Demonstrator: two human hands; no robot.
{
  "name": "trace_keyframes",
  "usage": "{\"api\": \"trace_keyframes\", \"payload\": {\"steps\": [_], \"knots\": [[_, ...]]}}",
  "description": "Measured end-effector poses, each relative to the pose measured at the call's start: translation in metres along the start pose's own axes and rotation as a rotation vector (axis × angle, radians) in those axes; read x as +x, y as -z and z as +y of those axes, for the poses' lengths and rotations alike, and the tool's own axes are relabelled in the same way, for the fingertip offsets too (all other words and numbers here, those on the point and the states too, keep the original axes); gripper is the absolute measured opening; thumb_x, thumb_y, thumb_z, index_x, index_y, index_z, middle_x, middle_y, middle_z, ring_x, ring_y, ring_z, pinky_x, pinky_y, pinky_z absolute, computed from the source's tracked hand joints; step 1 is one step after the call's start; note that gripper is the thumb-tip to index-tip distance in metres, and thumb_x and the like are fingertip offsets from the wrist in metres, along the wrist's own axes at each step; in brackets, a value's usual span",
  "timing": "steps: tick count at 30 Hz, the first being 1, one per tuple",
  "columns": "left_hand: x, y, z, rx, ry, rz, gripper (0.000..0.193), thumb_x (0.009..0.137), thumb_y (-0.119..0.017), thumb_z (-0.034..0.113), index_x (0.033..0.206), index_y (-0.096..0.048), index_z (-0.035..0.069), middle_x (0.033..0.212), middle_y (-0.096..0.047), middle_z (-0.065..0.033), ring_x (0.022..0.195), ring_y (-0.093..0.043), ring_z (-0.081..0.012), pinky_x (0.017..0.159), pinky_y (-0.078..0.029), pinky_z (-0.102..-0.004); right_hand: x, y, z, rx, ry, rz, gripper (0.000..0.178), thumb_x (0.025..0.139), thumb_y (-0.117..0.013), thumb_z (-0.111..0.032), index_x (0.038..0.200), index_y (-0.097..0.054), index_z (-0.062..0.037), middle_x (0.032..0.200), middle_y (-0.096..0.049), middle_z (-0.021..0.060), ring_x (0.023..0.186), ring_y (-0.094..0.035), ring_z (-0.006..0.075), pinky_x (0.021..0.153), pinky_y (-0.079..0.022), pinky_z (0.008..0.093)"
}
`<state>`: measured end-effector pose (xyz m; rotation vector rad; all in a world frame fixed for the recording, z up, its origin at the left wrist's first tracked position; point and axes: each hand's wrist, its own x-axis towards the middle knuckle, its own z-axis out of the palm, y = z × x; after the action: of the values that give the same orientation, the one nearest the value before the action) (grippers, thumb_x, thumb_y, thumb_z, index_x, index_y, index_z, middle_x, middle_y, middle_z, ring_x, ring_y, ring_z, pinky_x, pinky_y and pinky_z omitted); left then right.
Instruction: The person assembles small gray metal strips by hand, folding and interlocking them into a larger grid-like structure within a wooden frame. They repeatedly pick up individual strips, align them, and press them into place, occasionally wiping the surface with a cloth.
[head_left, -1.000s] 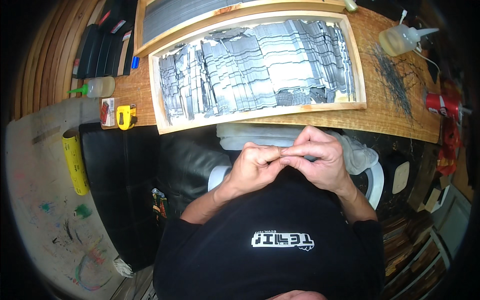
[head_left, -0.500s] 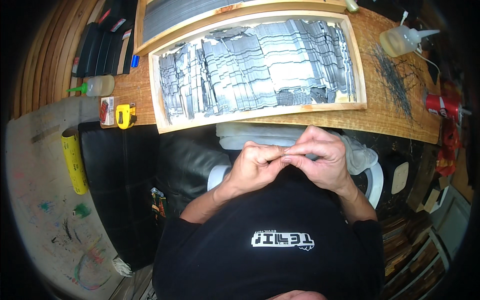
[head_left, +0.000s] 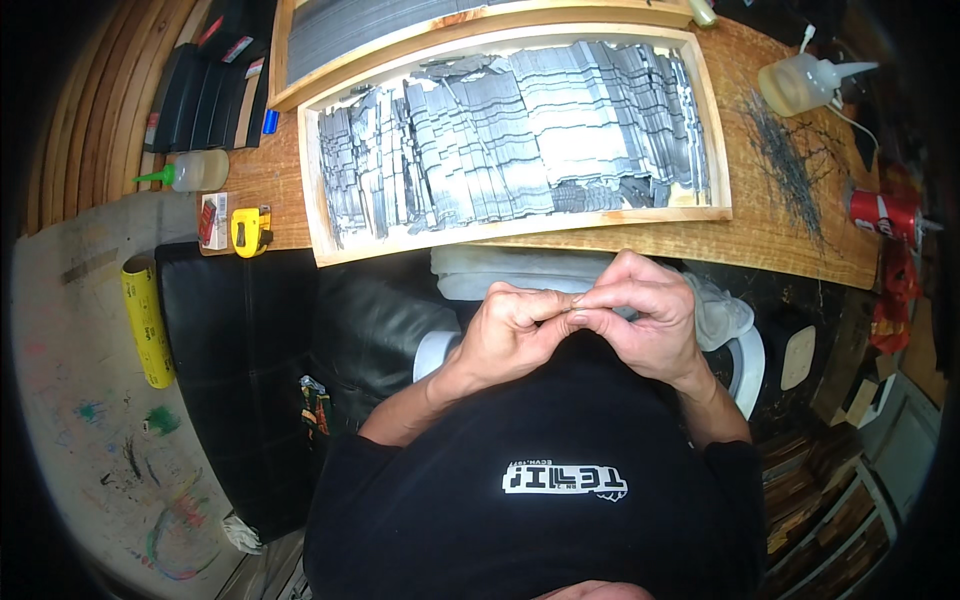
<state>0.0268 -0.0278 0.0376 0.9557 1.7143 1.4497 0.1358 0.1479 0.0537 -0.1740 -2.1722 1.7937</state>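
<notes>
My left hand (head_left: 515, 325) and my right hand (head_left: 645, 312) meet in front of my chest, fingertips pinched together. Whatever lies between them, if anything, is too small or too hidden to name. Just beyond the hands, at the table's near edge, lies a shallow wooden frame tray (head_left: 520, 231). It holds many thin grey and silvery strips (head_left: 480, 150) packed in rows, looser and more jumbled toward the left. On the right of the table a pile of thin dark slivers (head_left: 788, 165) is scattered.
A second wooden tray (head_left: 370, 72) stands behind the first. A yellow tape measure (head_left: 251, 232) and a green-tipped squeeze bottle (head_left: 195, 172) are on the left; a larger squeeze bottle (head_left: 800, 84) and a red can (head_left: 885, 212) on the right. A yellow roll (head_left: 148, 322) lies at lower left.
Both hands stay pinched together in nearly the same place. The right hand has shifted very slightly to the right.
</notes>
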Motion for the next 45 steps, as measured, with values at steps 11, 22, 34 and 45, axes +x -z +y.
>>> {"api": "trace_keyframes", "payload": {"steps": [11,22,34,45], "knots": [[0.003,0.002,0.005,0.053,0.146,-0.087,0.020,0.095,-0.078,0.006,0.114,-0.080,0.003,0.090,-0.080,-0.0180,0.078,-0.080,-0.0187,0.065,-0.058,-0.0282,0.002,0.005,-0.007,-0.043,-0.048,-0.026,0.012,0.085,-0.084,0.003,0.096,-0.079,0.0010,0.086,-0.069,0.0075,0.075,-0.068,0.0154,0.065,-0.053,0.0280],[0.013,-0.005,0.012,-0.089,-0.098,0.088,0.026,0.093,-0.076,-0.007,0.119,-0.076,-0.007,0.111,-0.080,-0.0193,0.098,-0.080,-0.0237,0.088,-0.064,-0.0307,0.012,0.096,-0.077,-0.425,0.082,0.315,0.010,0.083,-0.083,0.004,0.089,-0.080,-0.0032,0.085,-0.072,0.0051,0.078,-0.066,0.0122,0.066,-0.054,0.0260],[0.052,-0.012,0.044,-0.001,-0.300,0.042,0.027,0.091,-0.079,-0.004,0.118,-0.077,-0.003,0.108,-0.081,-0.0160,0.093,-0.080,-0.0207,0.083,-0.063,-0.0290,0.020,0.106,-0.103,-0.622,0.150,0.200,0.013,0.082,-0.083,0.005,0.093,-0.080,0.0005,0.087,-0.070,0.0080,0.079,-0.066,0.0146,0.067,-0.052,0.0278],[0.075,-0.003,0.053,0.114,-0.374,0.055,0.013,0.089,-0.075,-0.005,0.100,-0.077,0.001,0.081,-0.074,-0.0176,0.071,-0.075,-0.0309,0.063,-0.057,-0.0358,0.042,0.052,-0.042,-0.104,0.227,0.079,0.021,0.082,-0.084,0.008,0.101,-0.082,-0.0014,0.090,-0.070,0.0071,0.080,-0.068,0.0155,0.067,-0.054,0.0273]]}}
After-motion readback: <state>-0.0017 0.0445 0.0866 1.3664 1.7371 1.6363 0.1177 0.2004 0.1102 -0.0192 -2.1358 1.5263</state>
